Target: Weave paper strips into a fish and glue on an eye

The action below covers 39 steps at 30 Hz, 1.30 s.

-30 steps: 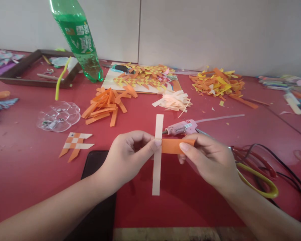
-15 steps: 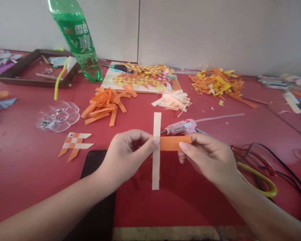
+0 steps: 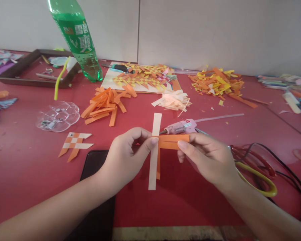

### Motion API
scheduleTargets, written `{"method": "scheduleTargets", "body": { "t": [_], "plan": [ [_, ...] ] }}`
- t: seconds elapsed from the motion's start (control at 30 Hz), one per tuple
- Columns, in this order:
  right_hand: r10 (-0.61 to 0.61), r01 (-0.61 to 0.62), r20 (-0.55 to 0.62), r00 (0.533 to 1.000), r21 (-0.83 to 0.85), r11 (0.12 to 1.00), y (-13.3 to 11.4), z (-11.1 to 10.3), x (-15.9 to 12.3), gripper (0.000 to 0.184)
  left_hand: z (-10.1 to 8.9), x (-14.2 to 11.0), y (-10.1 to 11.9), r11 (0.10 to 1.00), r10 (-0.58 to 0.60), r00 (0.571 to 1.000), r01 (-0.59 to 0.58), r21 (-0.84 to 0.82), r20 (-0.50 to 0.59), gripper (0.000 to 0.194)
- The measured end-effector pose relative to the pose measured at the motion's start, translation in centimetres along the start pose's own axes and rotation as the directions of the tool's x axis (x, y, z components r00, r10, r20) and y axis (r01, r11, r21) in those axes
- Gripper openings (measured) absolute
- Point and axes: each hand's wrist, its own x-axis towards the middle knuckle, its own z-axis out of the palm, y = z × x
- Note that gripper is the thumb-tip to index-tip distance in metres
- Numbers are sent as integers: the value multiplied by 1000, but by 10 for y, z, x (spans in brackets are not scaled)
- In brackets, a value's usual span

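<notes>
My left hand (image 3: 130, 154) pinches a cream paper strip (image 3: 153, 167) where it crosses orange paper strips (image 3: 169, 141). The cream strip stands upright in view, in front of the orange ones. My right hand (image 3: 208, 157) is closed on the right-hand ends of the orange strips, which lie side by side with a narrow gap between them. Another orange piece (image 3: 158, 165) hangs down behind the cream strip. To the left, a woven orange and cream paper fish (image 3: 74, 144) lies on the table. Beyond my hands rests a pink glue gun (image 3: 180, 127).
A green bottle (image 3: 80, 43) stands near a dark frame (image 3: 30, 82). Piles of orange strips (image 3: 105, 105), cream strips (image 3: 173, 99) and yellow-orange scraps (image 3: 218, 83) lie beyond. A clear flower-shaped dish (image 3: 62, 117), black phone-like slab (image 3: 95, 201), yellow-handled scissors (image 3: 271, 190) and black cable (image 3: 296, 177) surround my hands.
The cream strip has tilted, its lower end shifting left, uncovering more of the hanging orange piece. A gap has opened between the orange strips as my right hand moved slightly left.
</notes>
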Motion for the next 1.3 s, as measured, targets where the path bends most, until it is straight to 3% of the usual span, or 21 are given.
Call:
{"method": "scheduleTargets", "body": {
  "t": [0.33, 0.53, 0.73, 0.93, 1.07, 1.3],
  "plan": [
    [18, -18, -26, 1000, 8, 1000, -1, 0, 1, 27, -2, -1, 5, 992, -65, 997, 69, -106, 48, 28],
    [-4, 4, -9, 1000, 4, 1000, -1, 0, 1, 25, -2, -1, 7, 983, -117, 984, 133, -124, 133, 37],
    [-24, 23, 6, 1000, 81, 996, -1, 0, -2, 23, -2, 1, 3, 996, -58, 992, 64, -56, 108, 36],
    [5, -14, 50, 999, 188, 982, 4, -2, -1, 22, -2, 2, 3, 995, 23, 981, -4, -100, 192, 34],
    [-3, -17, 72, 997, 275, 961, 12, -4, -1, 23, -2, 3, 3, 996, 6, 979, 12, -90, 206, 33],
    [6, -17, 65, 998, 162, 987, 5, -6, -3, 22, -1, 3, 3, 988, -63, 976, 91, -127, 208, 34]
  ]
}}
